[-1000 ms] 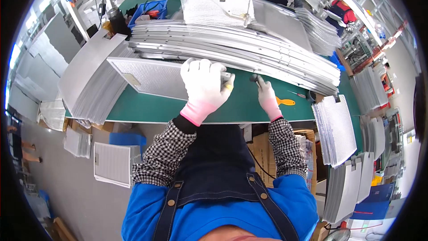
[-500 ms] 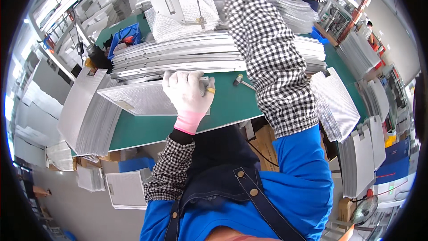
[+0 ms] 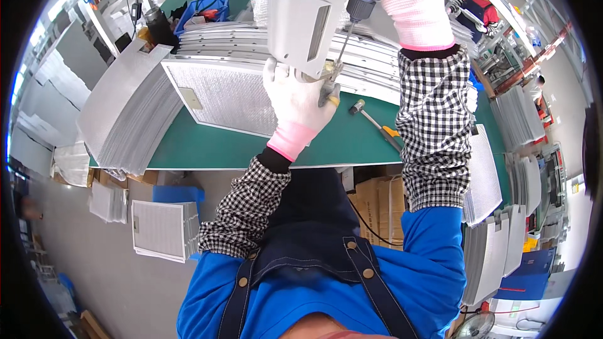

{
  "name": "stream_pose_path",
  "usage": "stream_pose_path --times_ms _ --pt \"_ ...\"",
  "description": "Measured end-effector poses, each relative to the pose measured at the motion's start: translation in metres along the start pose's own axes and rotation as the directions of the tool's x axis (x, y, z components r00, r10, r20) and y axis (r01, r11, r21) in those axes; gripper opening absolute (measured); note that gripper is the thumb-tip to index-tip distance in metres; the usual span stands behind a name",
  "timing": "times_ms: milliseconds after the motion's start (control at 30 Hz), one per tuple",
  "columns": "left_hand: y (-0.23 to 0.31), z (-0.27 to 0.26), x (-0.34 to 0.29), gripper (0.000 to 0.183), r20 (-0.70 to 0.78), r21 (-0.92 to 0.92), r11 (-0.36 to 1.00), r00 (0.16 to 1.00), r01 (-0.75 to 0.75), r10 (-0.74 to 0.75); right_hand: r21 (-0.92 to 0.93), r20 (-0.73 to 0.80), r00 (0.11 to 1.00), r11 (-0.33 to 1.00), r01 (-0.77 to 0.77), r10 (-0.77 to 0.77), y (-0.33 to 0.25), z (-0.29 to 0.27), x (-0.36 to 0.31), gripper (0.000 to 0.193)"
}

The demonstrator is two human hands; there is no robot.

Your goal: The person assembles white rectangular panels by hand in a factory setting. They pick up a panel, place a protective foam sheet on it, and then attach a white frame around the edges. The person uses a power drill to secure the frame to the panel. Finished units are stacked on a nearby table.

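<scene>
In my gloved left hand (image 3: 300, 99) is the corner of a framed mesh filter panel (image 3: 220, 91), which stands tilted on the green table; my fingers close over its upper right end. My gloved right hand (image 3: 418, 9) is at the top edge, closed round a power drill (image 3: 367, 0), though most of its fingers are hidden. The drill's long thin bit (image 3: 344, 47) points down to a small metal bracket (image 3: 331, 70) beside my left fingers. A white housing (image 3: 298, 22) moves with the drill and covers part of the panel's back edge.
Long metal frame strips (image 3: 220, 41) lie stacked behind the panel. A small hammer (image 3: 374, 122) rests on the green table (image 3: 220, 144). Stacks of panels stand at left (image 3: 135, 110) and right (image 3: 483, 179). A blue bin (image 3: 210, 9) sits at the back left.
My right hand has brought the drill and white housing nearer, down to the panel's corner. The left hand and panel have shifted slightly right and up, and my view has moved.
</scene>
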State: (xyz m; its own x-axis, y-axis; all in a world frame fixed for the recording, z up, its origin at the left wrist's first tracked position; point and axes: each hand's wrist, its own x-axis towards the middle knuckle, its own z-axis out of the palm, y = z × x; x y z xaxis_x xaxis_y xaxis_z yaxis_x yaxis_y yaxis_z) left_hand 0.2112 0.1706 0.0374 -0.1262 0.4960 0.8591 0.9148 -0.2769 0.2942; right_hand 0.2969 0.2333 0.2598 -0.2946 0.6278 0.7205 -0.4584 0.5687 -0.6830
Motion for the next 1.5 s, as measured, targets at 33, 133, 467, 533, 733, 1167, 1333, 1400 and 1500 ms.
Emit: stream_pose_path --times_ms 33,133,467,533,733,1167,1333,1400,1500 --pt "-0.001 0.000 -0.001 0.033 0.006 -0.012 1.000 1.000 0.003 -0.003 0.002 -0.016 0.999 0.999 -0.037 0.037 0.002 0.003 -0.002 0.017" --pt "-0.005 0.003 -0.005 0.033 0.019 -0.035 0.999 1.000 0.001 0.000 -0.008 -0.046 0.999 1.000 -0.017 0.016 0.004 0.005 -0.004 0.016" --pt "-0.015 0.029 -0.021 0.033 0.107 -0.215 0.965 0.985 0.153 -0.132 -0.139 0.258 0.957 0.975 0.170 -0.130 0.042 -0.015 -0.023 0.029" --pt "-0.017 0.029 -0.023 0.031 0.133 -0.237 0.958 0.982 0.163 -0.135 -0.143 0.259 0.958 0.977 0.160 -0.119 0.053 -0.022 -0.028 0.030" --pt "-0.022 0.023 -0.030 0.026 0.210 -0.276 0.948 0.973 0.158 -0.101 -0.150 0.258 0.960 0.977 0.152 -0.110 0.065 -0.020 -0.045 0.032" --pt "-0.003 0.004 -0.016 0.059 -0.060 0.007 1.000 0.998 -0.007 0.008 -0.244 0.265 0.925 0.910 0.336 -0.271 0.035 -0.020 -0.035 0.036" --pt "-0.016 -0.075 -0.058 0.076 0.015 -0.098 0.994 0.999 0.038 -0.037 -0.297 0.076 0.968 0.921 0.252 -0.241 0.016 -0.033 -0.048 0.032" --pt "-0.051 -0.123 -0.088 0.085 -0.244 -0.022 0.966 0.936 0.258 -0.255 -0.142 0.040 0.984 0.973 0.180 -0.176 0.010 -0.039 -0.047 0.033" --pt "-0.121 -0.198 -0.133 0.083 0.163 -0.786 0.065 0.308 0.615 -0.937 0.152 0.043 0.998 0.987 0.044 -0.052 0.004 -0.043 -0.044 0.034"
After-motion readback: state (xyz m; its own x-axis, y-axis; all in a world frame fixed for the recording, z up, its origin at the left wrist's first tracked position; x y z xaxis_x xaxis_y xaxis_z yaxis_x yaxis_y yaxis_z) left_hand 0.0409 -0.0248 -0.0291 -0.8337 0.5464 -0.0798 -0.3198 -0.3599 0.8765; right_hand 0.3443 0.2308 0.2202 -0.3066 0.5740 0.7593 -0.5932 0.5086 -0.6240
